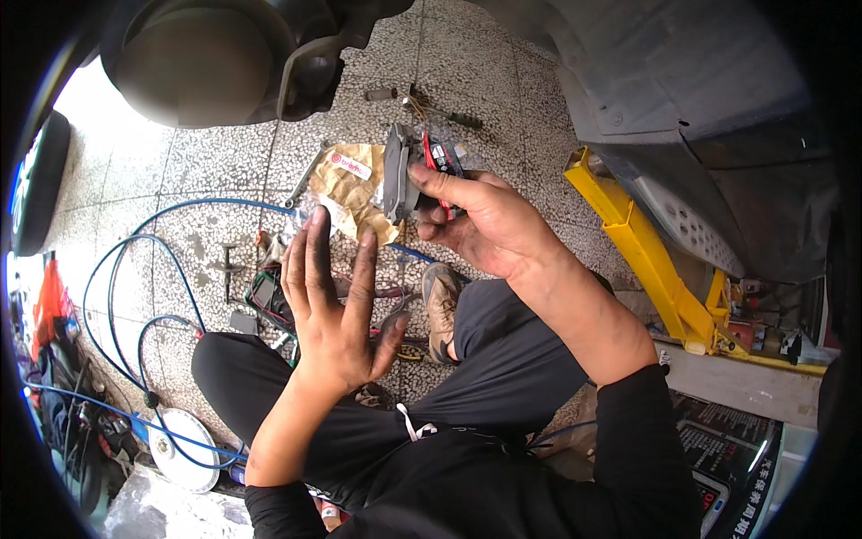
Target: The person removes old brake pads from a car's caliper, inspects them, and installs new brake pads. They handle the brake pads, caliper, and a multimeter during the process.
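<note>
The right hand (489, 225) pinches what look like grey brake pads (401, 172) with a red clip, held above the opened tan packet (353, 189) on the far floor. The left hand (334, 310) is spread, empty.

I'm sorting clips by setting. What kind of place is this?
Most likely a car repair shop floor: a yellow lift arm under a raised car body, tools scattered on the terrazzo, and brake pads in the right hand.

Car workshop: yellow lift arm (642, 247), tools.
</note>
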Tool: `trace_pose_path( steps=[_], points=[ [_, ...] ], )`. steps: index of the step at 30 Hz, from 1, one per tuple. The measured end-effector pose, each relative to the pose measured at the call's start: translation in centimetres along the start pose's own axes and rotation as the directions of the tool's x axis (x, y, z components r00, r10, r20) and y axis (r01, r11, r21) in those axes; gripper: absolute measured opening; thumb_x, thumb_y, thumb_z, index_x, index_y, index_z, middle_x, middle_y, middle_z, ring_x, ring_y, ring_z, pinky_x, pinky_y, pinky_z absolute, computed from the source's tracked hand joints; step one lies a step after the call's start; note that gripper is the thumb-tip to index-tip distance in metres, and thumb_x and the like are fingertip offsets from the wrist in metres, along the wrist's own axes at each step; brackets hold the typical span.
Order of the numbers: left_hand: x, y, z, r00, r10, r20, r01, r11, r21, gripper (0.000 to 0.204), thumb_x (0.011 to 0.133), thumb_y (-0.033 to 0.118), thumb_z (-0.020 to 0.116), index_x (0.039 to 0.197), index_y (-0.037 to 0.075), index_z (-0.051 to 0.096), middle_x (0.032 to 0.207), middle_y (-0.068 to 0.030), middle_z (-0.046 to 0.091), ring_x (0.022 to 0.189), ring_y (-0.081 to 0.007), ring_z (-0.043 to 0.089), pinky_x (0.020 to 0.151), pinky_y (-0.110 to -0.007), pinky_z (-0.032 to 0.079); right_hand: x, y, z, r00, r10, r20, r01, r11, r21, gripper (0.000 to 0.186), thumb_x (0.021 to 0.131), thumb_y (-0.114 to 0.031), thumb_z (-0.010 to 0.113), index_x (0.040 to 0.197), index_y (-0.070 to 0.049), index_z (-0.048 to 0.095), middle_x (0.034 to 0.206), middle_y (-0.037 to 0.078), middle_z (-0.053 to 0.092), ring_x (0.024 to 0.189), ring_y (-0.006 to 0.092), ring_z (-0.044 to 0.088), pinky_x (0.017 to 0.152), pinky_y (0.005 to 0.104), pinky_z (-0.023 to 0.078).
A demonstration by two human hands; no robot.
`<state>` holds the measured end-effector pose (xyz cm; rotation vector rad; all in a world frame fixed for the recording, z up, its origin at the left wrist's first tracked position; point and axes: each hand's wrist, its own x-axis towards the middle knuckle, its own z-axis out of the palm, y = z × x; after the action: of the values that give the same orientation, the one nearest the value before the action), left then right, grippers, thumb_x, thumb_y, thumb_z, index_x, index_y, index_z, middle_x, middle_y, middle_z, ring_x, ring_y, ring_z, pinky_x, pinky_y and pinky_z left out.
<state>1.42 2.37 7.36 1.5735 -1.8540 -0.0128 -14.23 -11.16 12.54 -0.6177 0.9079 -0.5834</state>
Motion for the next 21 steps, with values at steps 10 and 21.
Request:
trace_pose_path(
  steps=[10,21],
  points=[
    [1.5,-1.3,0.7,0.989,0.135,0.068,-0.149,0.945,0.292,0.064,0.084,0.050,0.055,0.141,0.022,0.048,0.148,-0.0288,0.027,0.134,-0.0457,0.029,0.110,-0.059,0.021,0.1,0.3,0.0,0.998,0.063,-0.013,-0.063,0.998,0.022,0.016,0.089,-0.018,0.069,0.091,-0.001,0.066,0.075,0.003,0.063,0.061,0.0115,0.056,0.056,0.0256,0.047],
    [1.5,-2.1,0.1,0.986,0.165,0.023,-0.163,0.985,-0.050,0.049,0.084,0.046,0.059,0.129,0.026,0.061,0.150,-0.0262,0.025,0.136,-0.0444,0.029,0.110,-0.058,0.020,0.2,0.1,-0.4,0.998,0.049,0.026,-0.049,0.999,-0.008,0.016,0.088,-0.018,0.070,0.090,-0.002,0.066,0.079,0.004,0.064,0.063,0.0107,0.054,0.056,0.0249,0.044]
  ],
)
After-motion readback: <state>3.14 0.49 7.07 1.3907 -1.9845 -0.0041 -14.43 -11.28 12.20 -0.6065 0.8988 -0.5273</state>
